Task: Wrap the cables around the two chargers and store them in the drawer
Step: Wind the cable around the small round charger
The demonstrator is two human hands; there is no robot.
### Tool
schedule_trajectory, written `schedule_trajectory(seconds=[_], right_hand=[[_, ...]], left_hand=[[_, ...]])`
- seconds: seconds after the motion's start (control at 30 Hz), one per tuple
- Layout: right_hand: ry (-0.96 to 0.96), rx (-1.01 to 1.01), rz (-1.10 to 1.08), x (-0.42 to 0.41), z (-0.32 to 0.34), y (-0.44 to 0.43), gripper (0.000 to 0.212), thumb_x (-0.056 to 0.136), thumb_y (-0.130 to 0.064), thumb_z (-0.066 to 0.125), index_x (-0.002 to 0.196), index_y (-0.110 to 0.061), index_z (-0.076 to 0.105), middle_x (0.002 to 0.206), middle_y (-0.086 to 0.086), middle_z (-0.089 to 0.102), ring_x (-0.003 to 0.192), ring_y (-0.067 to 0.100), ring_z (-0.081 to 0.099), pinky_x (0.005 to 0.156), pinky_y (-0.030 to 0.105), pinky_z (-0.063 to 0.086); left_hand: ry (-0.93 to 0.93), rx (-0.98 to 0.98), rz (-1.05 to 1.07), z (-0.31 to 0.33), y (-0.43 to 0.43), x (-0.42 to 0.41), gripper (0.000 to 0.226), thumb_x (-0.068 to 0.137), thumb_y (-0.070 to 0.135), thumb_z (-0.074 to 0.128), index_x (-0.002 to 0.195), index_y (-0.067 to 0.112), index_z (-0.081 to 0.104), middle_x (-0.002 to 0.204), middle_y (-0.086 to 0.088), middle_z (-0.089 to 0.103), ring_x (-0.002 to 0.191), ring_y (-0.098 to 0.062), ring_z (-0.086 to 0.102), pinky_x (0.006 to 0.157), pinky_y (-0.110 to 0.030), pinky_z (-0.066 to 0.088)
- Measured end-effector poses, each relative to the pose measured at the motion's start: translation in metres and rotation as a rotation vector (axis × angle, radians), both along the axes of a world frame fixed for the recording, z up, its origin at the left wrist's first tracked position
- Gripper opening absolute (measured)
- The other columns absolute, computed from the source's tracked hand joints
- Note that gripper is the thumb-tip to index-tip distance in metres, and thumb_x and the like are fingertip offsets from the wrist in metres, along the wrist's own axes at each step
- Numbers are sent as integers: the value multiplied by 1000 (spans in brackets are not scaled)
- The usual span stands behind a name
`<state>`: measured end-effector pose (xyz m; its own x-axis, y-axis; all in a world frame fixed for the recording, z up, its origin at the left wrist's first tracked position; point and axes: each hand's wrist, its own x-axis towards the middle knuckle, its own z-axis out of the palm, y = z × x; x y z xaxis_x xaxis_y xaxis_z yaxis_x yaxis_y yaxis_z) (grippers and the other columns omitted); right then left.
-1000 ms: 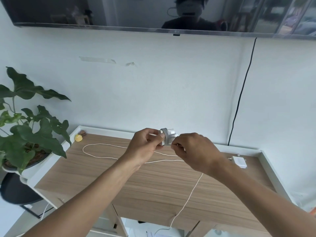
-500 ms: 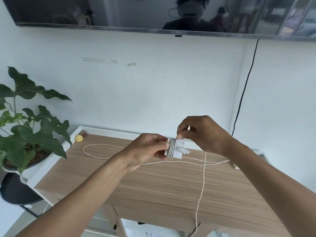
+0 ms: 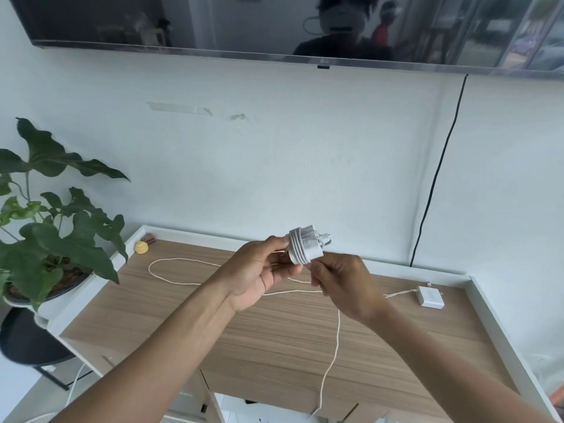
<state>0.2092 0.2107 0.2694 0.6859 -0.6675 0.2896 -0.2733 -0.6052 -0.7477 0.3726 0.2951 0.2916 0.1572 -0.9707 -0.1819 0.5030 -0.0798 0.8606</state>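
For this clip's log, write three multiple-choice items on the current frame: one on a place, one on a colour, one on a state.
1. Where is the second charger?
A) on the table, right side
B) in the plant pot
C) in a hand

2. What colour is the small object at the table's back left corner?
A) red
B) yellow
C) blue

3. How is the held charger in the left hand?
A) bare, with no cable on it
B) cable turns wound round it
C) lying flat on the table

Answers:
1 A, it lies near the right rim.
2 B, it shows plain yellow.
3 B, coils ring its body while the right hand pinches the loose cable.
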Motion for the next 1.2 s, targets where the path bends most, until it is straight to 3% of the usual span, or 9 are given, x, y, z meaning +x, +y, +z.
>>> schedule_trajectory(seconds=[0.13, 0.3, 0.4, 0.5, 0.7, 0.87, 0.97, 1.1, 1.2], right_hand=[[-1, -134, -31, 4, -6, 10, 36, 95, -18, 55, 60, -22, 50, 45, -11, 49, 45, 9, 44, 46, 13, 28], [123, -193, -2, 5, -5, 9, 33, 96, -20, 53, 63, -24, 51, 52, 2, 53, 49, 19, 44, 53, 33, 39], [196, -252, 7, 4, 0, 9, 45, 96, -22, 53, 55, -36, 39, 46, -8, 39, 47, 13, 37, 51, 29, 33], [316, -325, -9, 4, 6, 8, 34, 96, -27, 48, 63, -20, 44, 52, -3, 41, 54, 24, 38, 54, 35, 39], [465, -431, -46, 1, 49, 3, 23, 93, -30, 48, 74, -20, 57, 73, 1, 61, 69, 28, 54, 62, 34, 46], [519, -570, -14, -4, 83, -10, 22, 92, -31, 48, 85, -20, 66, 82, -4, 67, 75, 24, 61, 68, 38, 51], [474, -465, 24, -9, 96, -18, 17, 92, -28, 54, 86, -24, 69, 78, -12, 65, 65, 8, 55, 63, 30, 48], [266, -302, 77, -15, 105, -22, 8, 87, -26, 67, 82, -23, 72, 78, -11, 65, 61, 9, 53, 57, 21, 43], [179, -310, 63, -14, 107, -22, 5, 83, -25, 72, 79, -22, 71, 75, -10, 63, 57, 7, 50, 51, 16, 38]], left_hand=[[-57, 47, 134, -2, -6, -6, 20, 93, 8, 54, 86, -1, 70, 79, -16, 68, 69, -20, 63, 61, -23, 58], [-245, 88, 238, -6, -9, -4, 18, 92, 10, 59, 86, -4, 70, 84, -18, 69, 67, -18, 64, 61, -24, 57], [-381, 121, 276, -12, -12, 1, 19, 90, 16, 63, 86, -1, 71, 94, -21, 71, 72, -21, 65, 75, -36, 59], [-557, 139, 295, -8, -14, -1, 26, 78, 31, 68, 88, 7, 71, 89, -17, 75, 69, -19, 70, 89, -48, 56], [-784, 91, 313, 3, -20, -6, 9, 86, 25, 66, 92, 19, 64, 75, 1, 67, 67, -15, 71, 57, -22, 45], [-811, 19, 209, 8, -19, -5, 8, 88, 22, 67, 94, 17, 65, 85, -8, 70, 64, -14, 70, 69, -28, 51], [-788, -45, 116, 14, -19, -5, 9, 87, 16, 66, 95, 13, 65, 79, -3, 67, 63, -16, 67, 74, -30, 51], [-689, -90, 43, 27, -17, 0, 47, 69, 37, 70, 101, 3, 66, 92, -24, 68, 68, -22, 67, 85, -42, 54], [-709, -119, 30, 33, -20, 5, 23, 85, 17, 68, 101, 1, 66, 90, -24, 65, 70, -24, 65, 79, -37, 55]])
